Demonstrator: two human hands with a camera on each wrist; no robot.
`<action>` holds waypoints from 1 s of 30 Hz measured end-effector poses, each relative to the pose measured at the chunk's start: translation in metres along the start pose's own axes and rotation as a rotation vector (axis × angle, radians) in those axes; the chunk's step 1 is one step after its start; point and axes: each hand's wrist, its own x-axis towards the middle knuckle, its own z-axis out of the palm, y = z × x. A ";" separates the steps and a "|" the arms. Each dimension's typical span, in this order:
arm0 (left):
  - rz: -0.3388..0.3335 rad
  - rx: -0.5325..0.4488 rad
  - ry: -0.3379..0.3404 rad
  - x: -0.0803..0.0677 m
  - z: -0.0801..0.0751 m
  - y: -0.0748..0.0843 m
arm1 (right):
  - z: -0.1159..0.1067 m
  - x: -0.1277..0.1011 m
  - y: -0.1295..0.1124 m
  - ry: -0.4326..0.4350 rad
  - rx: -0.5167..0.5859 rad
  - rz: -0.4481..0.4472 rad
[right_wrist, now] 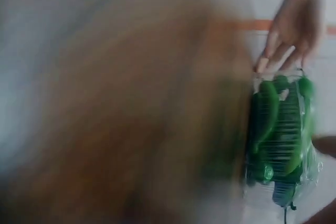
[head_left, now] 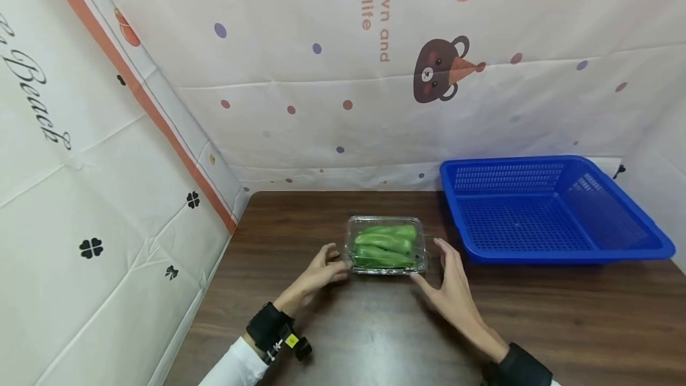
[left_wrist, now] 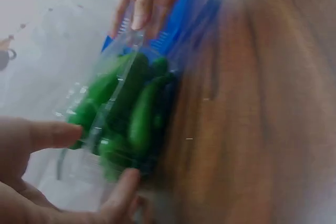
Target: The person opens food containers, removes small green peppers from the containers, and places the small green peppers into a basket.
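Note:
A clear plastic box of green peppers [head_left: 386,245] lies on the dark wooden table [head_left: 348,326], lid closed. My left hand [head_left: 333,264] is at its left end, with loosely bent fingers touching the edge. My right hand [head_left: 435,262] is at its right end, fingers straight and spread beside the corner. In the left wrist view the box [left_wrist: 128,114] lies between my left fingers [left_wrist: 50,134] and the right hand [left_wrist: 149,1], whose fingertips touch the far end. The right wrist view is blurred; the box [right_wrist: 278,140] shows with the left hand [right_wrist: 294,27] at its far end.
An empty blue mesh basket [head_left: 552,207] stands at the back right of the table, just right of the box. Printed cloth walls [head_left: 107,195] close in the left side and the back. Bare tabletop lies in front of the hands.

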 end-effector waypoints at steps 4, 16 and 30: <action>-0.013 -0.047 -0.026 0.003 0.005 -0.009 | -0.002 0.001 0.005 0.106 -0.179 -0.305; 0.062 -0.161 -0.108 0.011 0.016 -0.022 | -0.029 0.027 0.011 -0.143 -0.414 -0.716; 0.030 -0.272 0.003 0.009 0.026 -0.021 | -0.022 0.040 0.016 -0.124 -0.487 -0.798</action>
